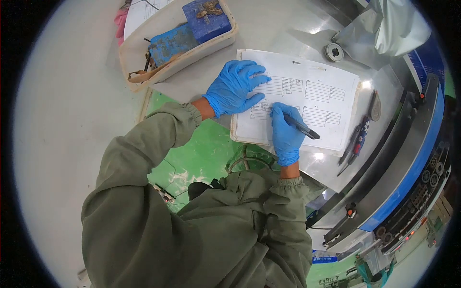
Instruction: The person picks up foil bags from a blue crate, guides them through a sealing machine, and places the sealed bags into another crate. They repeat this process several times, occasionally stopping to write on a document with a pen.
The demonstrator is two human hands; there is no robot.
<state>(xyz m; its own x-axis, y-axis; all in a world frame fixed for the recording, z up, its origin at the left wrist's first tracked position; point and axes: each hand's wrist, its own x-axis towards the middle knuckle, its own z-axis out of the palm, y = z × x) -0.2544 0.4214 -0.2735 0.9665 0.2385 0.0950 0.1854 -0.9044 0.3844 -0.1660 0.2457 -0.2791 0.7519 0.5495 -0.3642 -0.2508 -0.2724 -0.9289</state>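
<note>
Printed sheets with tables point(331, 84) lie on a board on the metal worktop. My left hand point(235, 88), in a blue glove, rests on the left edge of the paper with its fingers apart and holds nothing. My right hand point(287, 132), also gloved in blue, grips a dark pen point(302, 127) over the lower left table on the sheet. The pen's writing end is hidden by the fingers. Small handwritten marks show in the two left tables.
Up left stands a white tray point(185, 58) holding blue blocks. A round metal part point(333, 52) sits behind the paper. Right of it lie a patterned-handled tool point(360, 138) and another tool point(375, 106), beside a curved machine edge point(408, 163). A silvery bag point(401, 29) is at upper right.
</note>
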